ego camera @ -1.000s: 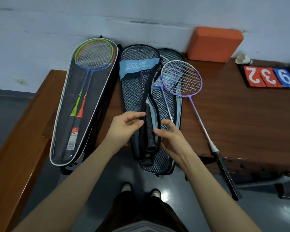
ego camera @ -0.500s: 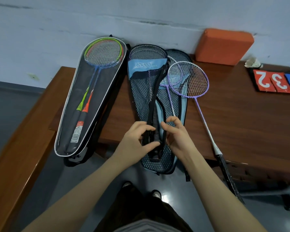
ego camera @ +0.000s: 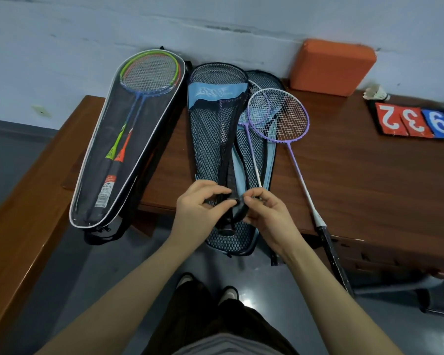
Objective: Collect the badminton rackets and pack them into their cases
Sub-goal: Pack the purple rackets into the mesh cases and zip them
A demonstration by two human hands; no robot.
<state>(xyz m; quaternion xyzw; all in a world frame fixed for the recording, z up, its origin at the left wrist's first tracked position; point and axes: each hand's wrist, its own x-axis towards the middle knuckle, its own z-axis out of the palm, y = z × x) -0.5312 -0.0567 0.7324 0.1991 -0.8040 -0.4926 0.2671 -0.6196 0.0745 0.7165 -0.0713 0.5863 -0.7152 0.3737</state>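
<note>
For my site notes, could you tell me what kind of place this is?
Probably a sports hall's equipment corner: flip score cards, a shuttlecock and cased rackets share a wooden table.

The black grip of the purple-framed racket tucked in the blue mesh racket case point(ego camera: 210, 139) is mostly covered by the left hand point(ego camera: 198, 213) and right hand point(ego camera: 269, 216), so can't tell how either is pinching. Right of that case, the red-and-blue number cards point(ego camera: 415, 121) get chopped off by the frame edge, with something dark and blurry over their far corner. The label print on the clear-fronted black case point(ego camera: 113, 160) left of it is too tiny to read.
</note>
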